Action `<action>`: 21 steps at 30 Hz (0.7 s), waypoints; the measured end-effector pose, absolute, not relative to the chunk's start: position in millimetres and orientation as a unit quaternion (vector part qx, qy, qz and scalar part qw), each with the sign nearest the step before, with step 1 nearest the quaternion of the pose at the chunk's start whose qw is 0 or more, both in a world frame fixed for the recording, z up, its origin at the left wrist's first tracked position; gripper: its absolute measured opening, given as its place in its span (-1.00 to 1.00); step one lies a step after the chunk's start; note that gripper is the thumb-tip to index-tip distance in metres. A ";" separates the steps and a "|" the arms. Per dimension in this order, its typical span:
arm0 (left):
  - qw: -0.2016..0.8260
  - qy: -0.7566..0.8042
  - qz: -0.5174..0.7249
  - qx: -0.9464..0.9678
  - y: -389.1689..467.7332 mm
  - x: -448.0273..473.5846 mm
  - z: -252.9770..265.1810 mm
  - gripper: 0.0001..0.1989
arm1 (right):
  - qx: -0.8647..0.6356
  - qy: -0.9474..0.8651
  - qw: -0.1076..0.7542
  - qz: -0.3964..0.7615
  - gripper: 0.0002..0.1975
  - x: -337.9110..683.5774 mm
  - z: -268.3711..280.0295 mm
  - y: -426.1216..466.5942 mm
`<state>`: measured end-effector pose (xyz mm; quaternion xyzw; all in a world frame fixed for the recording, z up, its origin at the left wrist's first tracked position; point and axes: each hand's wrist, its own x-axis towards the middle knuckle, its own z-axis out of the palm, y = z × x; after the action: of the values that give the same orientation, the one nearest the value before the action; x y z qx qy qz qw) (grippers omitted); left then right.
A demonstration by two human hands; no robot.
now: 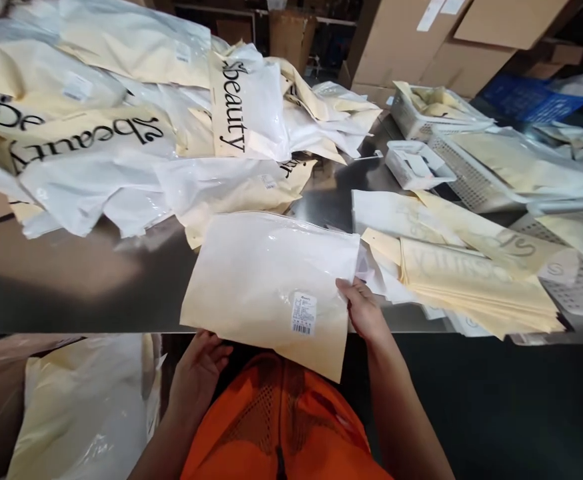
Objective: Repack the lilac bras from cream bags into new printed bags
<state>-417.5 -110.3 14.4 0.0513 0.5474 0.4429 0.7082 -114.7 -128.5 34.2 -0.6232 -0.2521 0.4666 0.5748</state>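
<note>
A flat clear plastic bag [271, 267], white towards the top and cream below, hangs over the front edge of the table. It bears a white barcode label [304, 313] at its lower right. My right hand [364, 307] grips its right edge, thumb on top and the other fingers hidden behind. Just under the bag's lower left corner is my left hand [204, 360], its fingers loosely bent and apart, the uppermost close to the edge. Whether it touches the bag is hard to see.
A heap of similar bags [96, 133], some printed "beauty", covers the back left. At right lie stacked cream sheets [471, 283], a small white tray [416, 177] and white perforated baskets [464, 170]. More bagged items [84, 407] lie below the table at left; cardboard boxes [421, 60] stand behind.
</note>
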 end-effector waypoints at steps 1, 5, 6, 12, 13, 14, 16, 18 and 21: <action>0.728 0.530 0.433 0.049 -109.9 -417.2 14.6 -0.77 | -0.636 -0.267 0.563 0.455 -0.65 -112.2 31.5 -132.1; 0.732 0.526 0.420 0.108 -105.2 -412.9 15.6 -0.73 | -0.677 -0.327 0.516 0.411 -0.63 -107.8 23.8 -141.4; 0.719 0.541 0.420 0.123 -104.2 -411.8 14.5 -0.73 | -0.685 -0.339 0.504 0.402 -0.63 -107.4 22.1 -142.7; 0.661 0.583 0.447 0.153 -103.3 -414.1 5.1 -0.70 | -0.716 -0.367 0.475 0.358 -0.60 -105.8 14.5 -147.4; 0.667 0.578 0.444 0.154 -103.6 -415.8 5.0 -0.69 | -0.719 -0.367 0.473 0.355 -0.59 -105.4 14.5 -148.2; 0.679 0.569 0.436 0.156 -103.7 -417.4 5.2 -0.67 | -0.720 -0.366 0.470 0.356 -0.59 -105.0 14.9 -149.1; 0.707 0.548 0.418 0.161 -103.2 -419.7 6.2 -0.61 | -0.724 -0.372 0.456 0.360 -0.58 -104.1 17.0 -150.7; 0.714 0.542 0.411 0.165 -101.5 -420.0 6.3 -0.57 | -0.728 -0.391 0.436 0.356 -0.58 -103.2 19.8 -152.0; 0.687 0.562 0.425 0.177 -98.2 -417.2 3.8 -0.61 | -0.732 -0.424 0.409 0.343 -0.56 -101.0 23.0 -153.9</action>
<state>-417.2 -98.2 3.8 0.1773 0.5618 0.4253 0.6871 -101.0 -153.9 23.0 -0.7321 -0.4236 0.3428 0.4088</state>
